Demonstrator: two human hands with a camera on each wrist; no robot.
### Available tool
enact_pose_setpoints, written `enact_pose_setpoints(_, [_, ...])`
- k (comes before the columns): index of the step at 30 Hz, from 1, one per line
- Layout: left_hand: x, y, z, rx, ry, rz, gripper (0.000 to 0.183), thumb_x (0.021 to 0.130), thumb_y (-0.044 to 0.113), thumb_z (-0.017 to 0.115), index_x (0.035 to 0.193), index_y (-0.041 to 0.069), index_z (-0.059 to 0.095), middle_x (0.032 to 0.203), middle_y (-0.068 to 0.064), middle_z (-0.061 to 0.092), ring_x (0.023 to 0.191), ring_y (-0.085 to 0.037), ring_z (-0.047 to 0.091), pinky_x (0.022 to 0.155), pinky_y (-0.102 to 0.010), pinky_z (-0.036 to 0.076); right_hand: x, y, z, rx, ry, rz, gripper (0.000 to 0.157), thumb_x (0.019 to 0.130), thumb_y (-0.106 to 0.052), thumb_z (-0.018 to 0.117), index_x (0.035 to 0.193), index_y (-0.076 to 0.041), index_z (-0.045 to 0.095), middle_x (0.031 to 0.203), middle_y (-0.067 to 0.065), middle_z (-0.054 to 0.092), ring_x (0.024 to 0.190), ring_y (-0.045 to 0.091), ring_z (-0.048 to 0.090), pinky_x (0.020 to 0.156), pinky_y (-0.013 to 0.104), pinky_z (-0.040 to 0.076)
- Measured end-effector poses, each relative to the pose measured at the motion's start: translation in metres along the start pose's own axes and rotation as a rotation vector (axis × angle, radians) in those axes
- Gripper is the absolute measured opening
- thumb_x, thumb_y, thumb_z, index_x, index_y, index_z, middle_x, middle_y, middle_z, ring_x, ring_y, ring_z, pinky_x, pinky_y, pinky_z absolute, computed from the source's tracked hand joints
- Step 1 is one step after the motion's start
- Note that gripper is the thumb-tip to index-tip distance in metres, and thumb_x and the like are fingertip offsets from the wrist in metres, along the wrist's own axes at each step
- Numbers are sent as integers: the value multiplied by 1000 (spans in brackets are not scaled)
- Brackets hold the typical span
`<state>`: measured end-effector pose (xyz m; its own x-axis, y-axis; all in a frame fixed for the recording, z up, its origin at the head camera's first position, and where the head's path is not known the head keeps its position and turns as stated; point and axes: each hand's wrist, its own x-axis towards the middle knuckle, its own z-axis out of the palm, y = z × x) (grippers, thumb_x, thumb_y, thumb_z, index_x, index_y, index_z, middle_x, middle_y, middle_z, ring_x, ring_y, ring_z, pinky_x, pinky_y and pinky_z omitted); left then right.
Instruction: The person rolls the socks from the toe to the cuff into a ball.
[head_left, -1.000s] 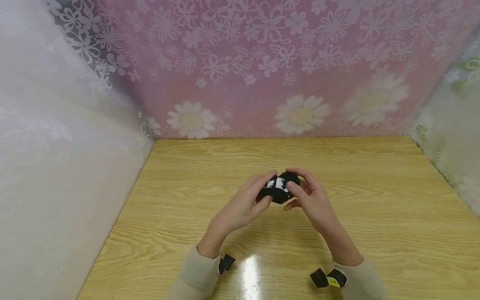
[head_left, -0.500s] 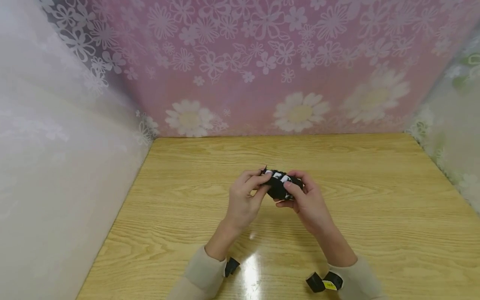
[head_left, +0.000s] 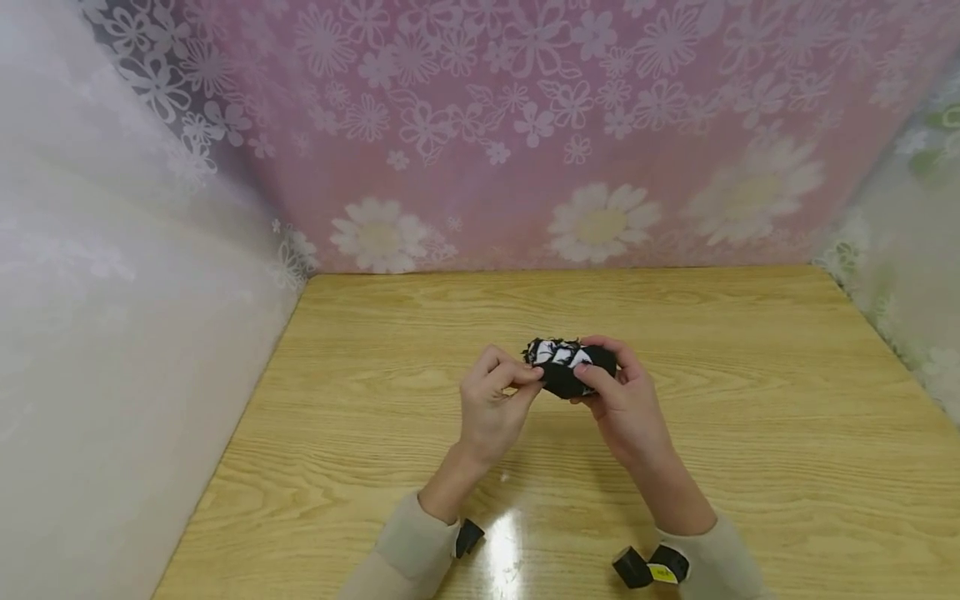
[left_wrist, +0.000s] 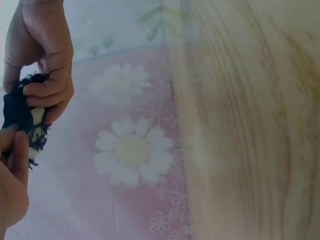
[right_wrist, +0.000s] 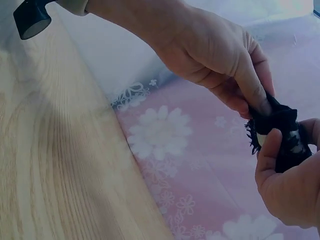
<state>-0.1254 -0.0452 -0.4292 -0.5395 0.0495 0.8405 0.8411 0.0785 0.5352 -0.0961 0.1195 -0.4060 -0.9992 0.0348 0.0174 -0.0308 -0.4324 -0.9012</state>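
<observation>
A small bunched black-and-white piece of knit cloth (head_left: pixel 561 380), which looks like a sock with its inside out, is held above the table between both hands. White patches and loose black threads show along its far side. The left hand (head_left: pixel 489 404) pinches its near left edge between thumb and fingers. Around its right end curl the fingers of the right hand (head_left: pixel 628 404), whose thumb presses on the top. In the right wrist view the sock (right_wrist: pixel 286 122) shows a folded dark edge under the left fingertips. Part of the cloth is hidden behind the fingers.
A wood-grain table (head_left: pixel 360 350) lies beneath the hands. Pink flowered cloth (head_left: pixel 480 192) hangs along its far edge, with pale cloth (head_left: pixel 135 333) at the left and more at the right. Black wrist cameras (head_left: pixel 632 568) sit at the beige sleeves (head_left: pixel 408 546).
The left hand has drawn back from around the cloth's left part to a pinch at its edge. The cloth has turned, and more of its white patches and threads show.
</observation>
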Motion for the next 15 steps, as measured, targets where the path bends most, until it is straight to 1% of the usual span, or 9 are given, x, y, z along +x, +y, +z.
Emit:
enact_pose_setpoints(1, [0, 0, -1, -45, -19, -36, 17, 74, -16, 78, 78, -2, 69, 82, -12, 54, 74, -21, 61, 64, -23, 57, 0, -1, -1, -2, -7, 0, 32, 95, 7, 54, 114, -18, 60, 121, 12, 48, 91, 14, 60, 64, 20, 53])
enact_pose_setpoints(3, [1, 2, -4, -152, -72, -151, 16, 76, -15, 77, 81, -3, 67, 86, -14, 54, 80, -19, 60, 67, -24, 58, 0, -3, -3, -24, -25, -7, 34, 95, 8, 54, 116, -18, 59, 122, 12, 48, 92, 14, 60, 65, 20, 53])
enact_pose_setpoints(5, [4, 3, -9, -256, -146, -302, 15, 79, -14, 74, 87, -4, 65, 94, -16, 55, 86, -18, 59, 72, -25, 58, 0, -7, -6, -84, -37, -28, 36, 94, 8, 56, 119, -18, 58, 123, 13, 48, 93, 14, 60, 65, 21, 53])
enact_pose_setpoints(7, [8, 5, -15, -337, -241, -474, 21, 84, -10, 71, 102, -4, 62, 106, -16, 55, 92, -20, 58, 78, -26, 56, 1, -10, -9, -153, -37, -58, 40, 92, 9, 59, 123, -17, 57, 123, 14, 48, 94, 14, 60, 65, 21, 54])
enact_pose_setpoints(9, [12, 7, -20, -357, -335, -632, 34, 89, -2, 69, 120, 0, 56, 119, -14, 53, 101, -24, 58, 84, -28, 55, 1, -14, -13, -219, -38, -77, 44, 91, 9, 61, 127, -17, 55, 123, 13, 50, 95, 13, 61, 65, 21, 54])
enact_pose_setpoints(11, [16, 9, -22, -348, -396, -756, 48, 94, 10, 68, 136, 6, 46, 129, -13, 51, 108, -26, 57, 89, -31, 53, 1, -16, -17, -264, -60, -86, 48, 90, 10, 63, 129, -16, 53, 121, 12, 53, 94, 13, 63, 65, 22, 55])
enact_pose_setpoints(12, [17, 9, -22, -346, -406, -806, 51, 95, 14, 66, 141, 9, 42, 131, -13, 51, 111, -26, 58, 90, -32, 53, 2, -16, -18, -283, -77, -88, 50, 89, 10, 64, 131, -15, 52, 119, 12, 55, 93, 14, 63, 65, 23, 56])
enact_pose_setpoints(13, [18, 10, -22, -349, -410, -838, 53, 97, 18, 65, 143, 10, 40, 132, -14, 53, 113, -26, 59, 91, -34, 53, 2, -16, -19, -306, -101, -85, 52, 89, 9, 65, 132, -15, 50, 118, 12, 56, 92, 14, 64, 65, 24, 56])
enact_pose_setpoints(15, [19, 9, -19, -347, -408, -879, 52, 98, 22, 65, 143, 9, 43, 129, -16, 58, 112, -24, 62, 92, -36, 54, 2, -15, -21, -356, -149, -81, 54, 88, 7, 66, 135, -12, 47, 116, 14, 57, 91, 16, 65, 67, 25, 57])
